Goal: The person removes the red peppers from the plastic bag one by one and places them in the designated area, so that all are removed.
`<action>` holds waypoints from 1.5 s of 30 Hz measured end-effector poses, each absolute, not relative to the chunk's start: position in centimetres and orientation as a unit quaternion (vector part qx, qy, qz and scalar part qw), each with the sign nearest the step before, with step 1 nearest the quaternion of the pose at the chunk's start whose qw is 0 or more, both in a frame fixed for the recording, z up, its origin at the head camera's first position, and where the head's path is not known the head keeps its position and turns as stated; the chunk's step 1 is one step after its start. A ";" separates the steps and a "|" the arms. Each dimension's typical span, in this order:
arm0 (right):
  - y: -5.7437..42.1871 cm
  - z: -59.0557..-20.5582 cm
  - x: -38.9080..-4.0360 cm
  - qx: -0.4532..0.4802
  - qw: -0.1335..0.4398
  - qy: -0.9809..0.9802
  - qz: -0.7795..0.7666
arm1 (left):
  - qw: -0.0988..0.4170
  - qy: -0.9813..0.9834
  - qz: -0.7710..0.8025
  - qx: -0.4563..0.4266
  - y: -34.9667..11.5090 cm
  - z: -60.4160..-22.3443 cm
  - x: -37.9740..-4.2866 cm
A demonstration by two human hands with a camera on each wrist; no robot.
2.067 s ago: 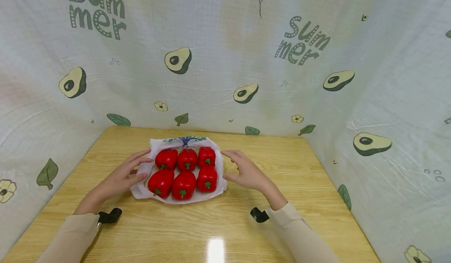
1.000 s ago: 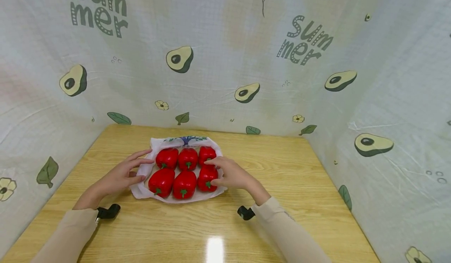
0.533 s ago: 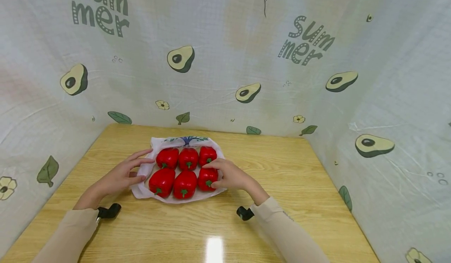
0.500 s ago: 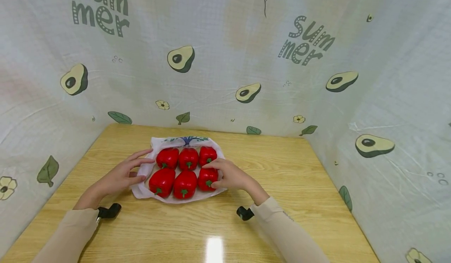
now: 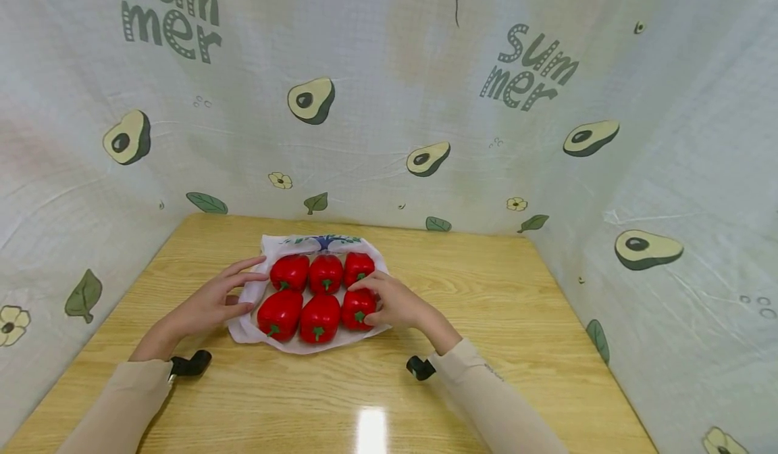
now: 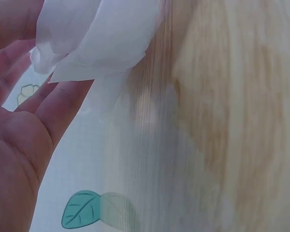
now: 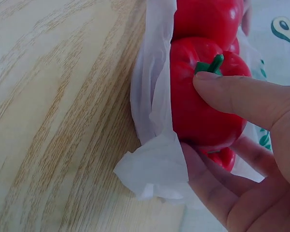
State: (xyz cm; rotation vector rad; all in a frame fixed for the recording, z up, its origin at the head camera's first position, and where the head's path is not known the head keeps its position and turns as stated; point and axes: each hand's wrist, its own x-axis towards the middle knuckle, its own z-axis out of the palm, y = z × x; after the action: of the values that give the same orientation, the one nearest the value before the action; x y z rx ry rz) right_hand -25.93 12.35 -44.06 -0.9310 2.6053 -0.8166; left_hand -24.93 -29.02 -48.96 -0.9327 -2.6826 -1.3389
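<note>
Several red bell peppers point(image 5: 320, 318) with green stems lie in two rows in an open white plastic bag point(image 5: 276, 245) in the head view. My right hand point(image 5: 396, 302) grips the front right bell pepper point(image 5: 354, 311). Its thumb presses beside the stem point(image 7: 209, 67) and its fingers reach round the far side, as the right wrist view shows. At the bag's left side my left hand point(image 5: 214, 300) rests with relaxed, spread fingers touching the rim. In the left wrist view, loose white plastic point(image 6: 101, 43) covers part of that hand's fingers.
The bag stands on a light wooden table point(image 5: 292, 407), left of its middle. A white curtain point(image 5: 377, 89) printed with avocados and leaves encloses the back and sides. A small black device point(image 5: 193, 363) sits at the left wrist, another black device point(image 5: 419, 367) at the right.
From beside the bag's right edge, my right hand has moved left over the front right bell pepper and taken hold of it. My left hand has stayed at the bag's left side.
</note>
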 end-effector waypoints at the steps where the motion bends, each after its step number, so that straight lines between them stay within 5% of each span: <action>1: 12.2 -44.0 -25.9 -0.320 0.126 0.897 -0.278 | 0.002 -0.853 -0.428 -0.299 -29.0 -48.9 -24.9; 45: 11.7 -43.9 -25.3 -0.316 0.084 0.909 -0.258 | 0.037 -0.857 -0.413 -0.306 -28.2 -49.1 -24.1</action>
State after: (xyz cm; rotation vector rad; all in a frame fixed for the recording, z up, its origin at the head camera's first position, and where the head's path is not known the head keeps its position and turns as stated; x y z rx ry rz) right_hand -25.26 11.69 -43.94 -0.9421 2.7137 -0.7702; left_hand -24.08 -28.16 -49.09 -0.9389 -2.6311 -1.2673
